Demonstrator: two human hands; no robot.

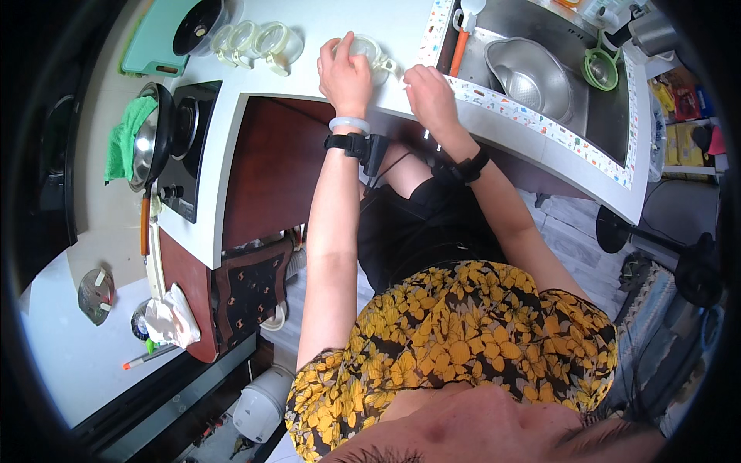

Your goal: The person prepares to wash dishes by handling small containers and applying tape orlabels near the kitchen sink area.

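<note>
My left hand (345,78) rests over a clear lidded jar (366,47) with a pale green rim and handle, its fingers on the top and near side. The jar's handle (386,65) points towards my right hand (429,95). That hand is curled at the counter's front edge, just right of the handle and apart from it. A small white bit shows at its fingertips, too small to name. Left of my left hand stand several similar clear jars (277,41) in a row, their pale green handles turned towards me.
Right of my hands is a steel sink (596,113) with a steel basin (529,75), an orange-handled utensil (461,52) and a green strainer (600,68). At left, a wok (157,139) with a green cloth (130,139) sits by the cooktop (194,116). A black pan (198,26) stands behind.
</note>
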